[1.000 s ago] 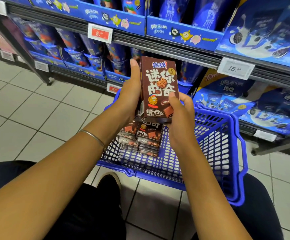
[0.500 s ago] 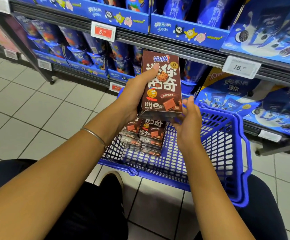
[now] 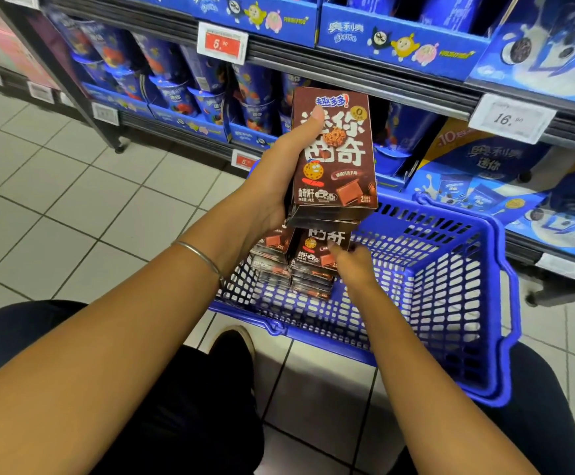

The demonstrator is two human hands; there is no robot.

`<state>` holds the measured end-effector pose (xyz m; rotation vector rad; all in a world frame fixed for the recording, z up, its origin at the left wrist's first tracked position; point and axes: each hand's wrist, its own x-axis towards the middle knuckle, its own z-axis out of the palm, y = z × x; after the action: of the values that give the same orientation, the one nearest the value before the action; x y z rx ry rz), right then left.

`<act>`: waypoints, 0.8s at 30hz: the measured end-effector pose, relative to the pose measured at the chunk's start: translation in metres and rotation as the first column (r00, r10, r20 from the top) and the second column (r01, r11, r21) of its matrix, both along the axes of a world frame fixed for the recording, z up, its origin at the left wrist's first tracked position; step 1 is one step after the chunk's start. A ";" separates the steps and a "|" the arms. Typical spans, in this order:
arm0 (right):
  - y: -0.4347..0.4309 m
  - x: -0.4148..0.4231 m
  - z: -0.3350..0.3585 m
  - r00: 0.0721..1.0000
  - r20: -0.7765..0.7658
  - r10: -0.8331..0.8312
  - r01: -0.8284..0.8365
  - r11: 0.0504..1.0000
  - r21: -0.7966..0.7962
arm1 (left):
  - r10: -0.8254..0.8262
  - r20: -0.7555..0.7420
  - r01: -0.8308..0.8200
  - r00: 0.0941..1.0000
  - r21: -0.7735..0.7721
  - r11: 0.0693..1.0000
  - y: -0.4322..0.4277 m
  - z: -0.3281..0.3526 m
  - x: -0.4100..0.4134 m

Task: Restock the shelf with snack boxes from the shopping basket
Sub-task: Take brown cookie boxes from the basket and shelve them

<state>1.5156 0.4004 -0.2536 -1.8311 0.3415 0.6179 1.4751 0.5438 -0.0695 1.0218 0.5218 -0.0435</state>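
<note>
**Floor, basket, shelf**

White tiled floor (image 3: 73,200), dark grout. A blue plastic basket (image 3: 498,303) sits on it, just in front of the shelf (image 3: 348,66). At the basket's left end, brown snack boxes (image 3: 310,269) lie flat in two stacks, side by side and touching. Dark shoe (image 3: 231,341) on the tiles, just beside the basket's near wall. Lower shelf level: blue cups (image 3: 176,94) in rows at left, big blue cookie packs (image 3: 485,166) at right. Upper level: blue display trays (image 3: 399,36). Price tags (image 3: 222,42) clipped to the shelf edges.

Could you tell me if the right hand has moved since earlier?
Yes: right hand dropped off the held box, down to the stack in the basket.
</note>
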 end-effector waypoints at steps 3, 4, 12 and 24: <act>-0.009 0.000 0.015 0.997 0.024 -0.073 0.072 0.996 0.058 | 0.014 -0.009 -0.014 1.000 -0.010 1.000 -0.001 0.001 -0.001; -0.012 0.000 0.022 0.995 0.046 -0.088 0.084 0.993 0.085 | 0.017 -0.006 -0.018 1.000 -0.014 1.000 -0.001 0.002 -0.001; -0.036 0.009 0.109 0.902 0.403 -0.155 0.047 0.963 0.265 | 0.088 0.012 -0.088 0.996 0.020 0.996 0.006 0.007 0.004; -0.027 0.014 0.185 0.919 0.311 -0.242 0.020 0.816 0.578 | 0.133 -0.036 -0.131 0.990 0.058 0.990 0.009 0.004 0.002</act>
<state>1.5296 0.3734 -0.0683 -1.2890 0.0155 0.2185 1.4769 0.5525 -0.0658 1.0397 0.6287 0.0684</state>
